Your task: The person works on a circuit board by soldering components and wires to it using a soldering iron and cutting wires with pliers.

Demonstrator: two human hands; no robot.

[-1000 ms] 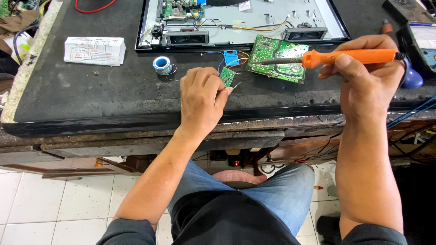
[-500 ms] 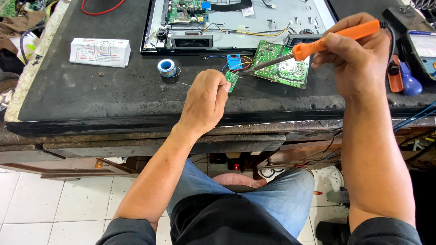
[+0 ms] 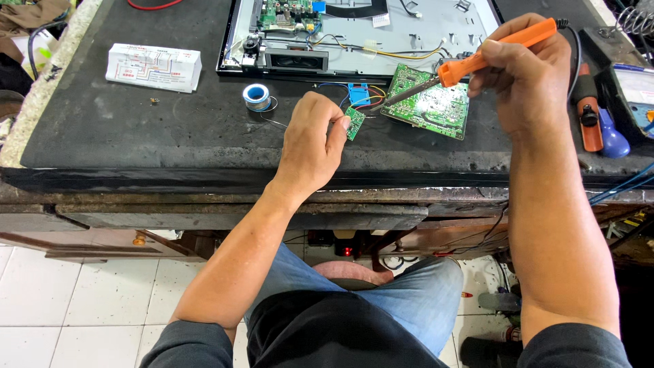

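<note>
A small green circuit board (image 3: 355, 123) is pinched between the thumb and the curled fingers of the left hand (image 3: 310, 146), which is closed around its lower edge and held just above the dark bench top (image 3: 136, 136). Thin coloured wires (image 3: 371, 95) are seen running from this small board toward a blue connector (image 3: 359, 93) just behind it. An orange-handled soldering iron (image 3: 477, 61) is gripped in the right hand (image 3: 524, 78), whose fingers are wrapped shut around the handle; the iron is tilted down to the left, and its metal tip is held close to the top of the small board, though contact cannot be told. A larger green circuit board (image 3: 430, 102) is laid flat on the bench under the iron's shaft, just to the right of the small board. A spool of solder wire (image 3: 257, 97) is set to the left of the left hand, near it but apart. Farther left, a white box (image 3: 153, 67) is placed on the bench. Behind all this, an opened flat-panel chassis (image 3: 409, 34) is laid with its metal back exposed. At the right edge, a blue-and-orange tool (image 3: 599, 129) is laid beside a tray.
</note>
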